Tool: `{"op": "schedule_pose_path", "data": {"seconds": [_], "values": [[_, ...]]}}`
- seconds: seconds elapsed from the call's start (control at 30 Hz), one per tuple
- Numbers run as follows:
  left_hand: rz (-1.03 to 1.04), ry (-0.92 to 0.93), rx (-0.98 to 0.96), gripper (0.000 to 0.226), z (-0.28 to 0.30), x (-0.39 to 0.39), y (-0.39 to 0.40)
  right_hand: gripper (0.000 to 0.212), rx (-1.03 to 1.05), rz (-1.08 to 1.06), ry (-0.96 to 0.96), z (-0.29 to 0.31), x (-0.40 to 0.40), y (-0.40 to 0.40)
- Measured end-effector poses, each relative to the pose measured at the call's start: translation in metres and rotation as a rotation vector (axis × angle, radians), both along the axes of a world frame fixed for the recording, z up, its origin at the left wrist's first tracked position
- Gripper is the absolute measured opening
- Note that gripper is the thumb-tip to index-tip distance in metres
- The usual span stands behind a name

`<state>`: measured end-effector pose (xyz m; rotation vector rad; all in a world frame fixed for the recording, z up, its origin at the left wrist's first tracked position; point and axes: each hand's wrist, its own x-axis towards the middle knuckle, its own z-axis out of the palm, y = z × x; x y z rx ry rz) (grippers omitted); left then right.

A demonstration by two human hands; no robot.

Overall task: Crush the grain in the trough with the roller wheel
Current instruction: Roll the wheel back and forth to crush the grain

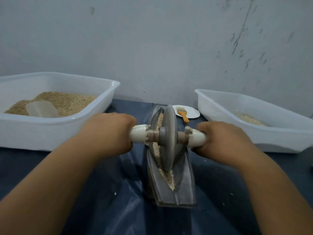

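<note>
A grey boat-shaped trough (pixel 185 185) lies lengthwise on the dark blue sheet in front of me. A grey roller wheel (pixel 167 141) stands upright in its groove, near the middle. Pale crushed grain (pixel 169 179) lies in the groove in front of the wheel, and whole grain shows behind it. An axle runs through the wheel with a white handle on each side. My left hand (pixel 110 131) grips the left handle (pixel 138 135). My right hand (pixel 220 138) grips the right handle (pixel 196 139).
A white tub (pixel 55 126) of grain with a clear scoop (pixel 42 108) stands at the left. At the right, a second white tub (pixel 254 133) holds a little crushed grain. A white plate (pixel 191 111) with an orange-handled brush (pixel 183 114) sits behind the trough, against the wall.
</note>
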<state>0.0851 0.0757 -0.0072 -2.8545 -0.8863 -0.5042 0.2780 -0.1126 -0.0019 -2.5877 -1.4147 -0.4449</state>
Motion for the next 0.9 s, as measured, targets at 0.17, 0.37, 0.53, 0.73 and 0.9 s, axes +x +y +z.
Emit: {"op": "schedule_pose_path", "data": {"seconds": [0.17,0.37,0.53,0.73,0.9], "values": [[-0.009,-0.113,0.149,0.019,0.002,0.005,0.0,0.021,0.031,0.0,0.192,-0.003,0.006,-0.002],[0.045,-0.007,-0.003,0.014,-0.001,0.0,0.002,0.019,0.011,-0.029,0.008,-0.003,0.005,-0.005],[0.036,-0.106,0.17,0.016,0.002,0.008,-0.005,0.021,0.015,-0.05,0.165,-0.002,0.005,0.003],[0.021,-0.056,0.154,0.016,0.001,-0.007,-0.011,0.022,-0.043,-0.035,0.138,-0.002,0.003,-0.011],[0.034,-0.098,0.135,0.018,0.001,0.004,-0.004,0.02,0.039,-0.055,0.056,-0.004,0.009,0.005]]}}
